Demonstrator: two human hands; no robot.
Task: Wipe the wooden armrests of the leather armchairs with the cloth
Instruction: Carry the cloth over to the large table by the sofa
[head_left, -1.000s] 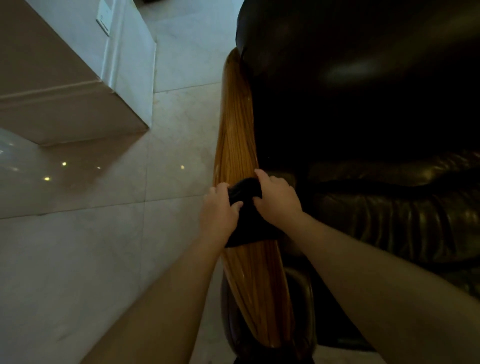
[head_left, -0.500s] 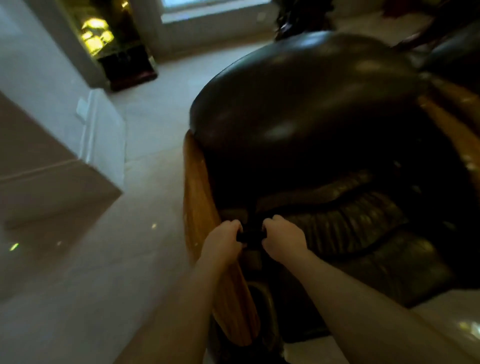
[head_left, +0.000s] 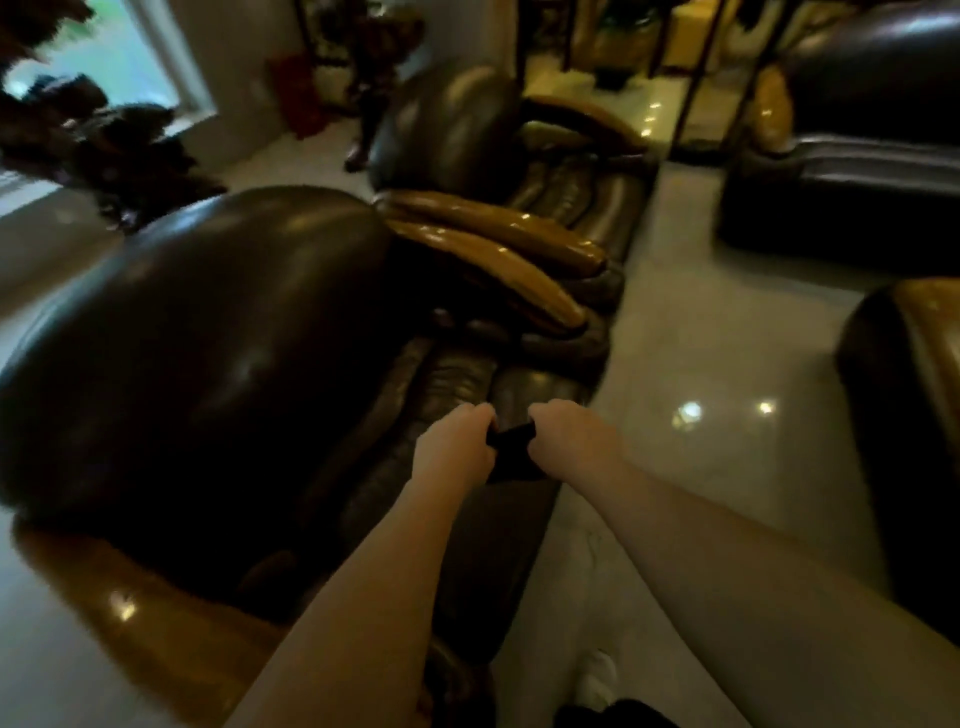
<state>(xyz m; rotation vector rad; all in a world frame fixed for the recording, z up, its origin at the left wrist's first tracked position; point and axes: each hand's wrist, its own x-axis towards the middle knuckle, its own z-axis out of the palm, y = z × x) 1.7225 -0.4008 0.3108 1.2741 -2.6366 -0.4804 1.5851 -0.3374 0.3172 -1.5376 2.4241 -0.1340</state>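
Observation:
A small black cloth (head_left: 511, 448) is stretched between my left hand (head_left: 457, 447) and my right hand (head_left: 566, 439), both closed on it. They hover above the dark seat of the nearest leather armchair (head_left: 197, 332). That chair's near wooden armrest (head_left: 156, 623) runs under my left forearm at the lower left. Its far wooden armrest (head_left: 498, 270) lies beyond my hands, close against the armrest (head_left: 498, 221) of a second armchair (head_left: 452, 130) behind it.
Glossy pale floor tiles (head_left: 701, 374) open to the right. Another armchair with a wooden armrest (head_left: 930, 374) stands at the right edge, and a dark sofa (head_left: 857, 156) at the far right. A dark plant (head_left: 104, 140) stands at the left near a window.
My hands have lifted the cloth off the near armrest and carried it over the seat. The view has swung up and right, bringing the far armrest and other chairs into sight.

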